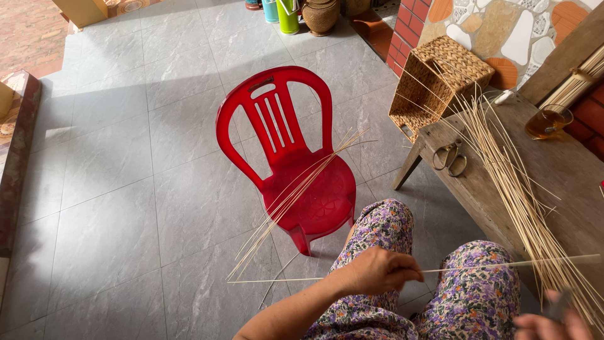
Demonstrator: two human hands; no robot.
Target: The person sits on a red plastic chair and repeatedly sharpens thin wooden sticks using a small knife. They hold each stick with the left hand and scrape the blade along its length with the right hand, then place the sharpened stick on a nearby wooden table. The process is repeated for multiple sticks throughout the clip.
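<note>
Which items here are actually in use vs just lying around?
In use: left hand pinching one thin reed; right hand, blurred, by the reed bundle on the wooden bench.

Lying about: red chair with loose reeds, scissors, woven basket, glass cup.

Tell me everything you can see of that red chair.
The red chair looks like moulded plastic, glossy, with a rounded, slotted backrest and a round seat. It stands upright on the grey tiled floor, in front of the person's knees, partly in sunlight. A loose bunch of thin pale reed strips lies slanted across its seat, their lower ends reaching the floor. Neither hand touches it.
</note>
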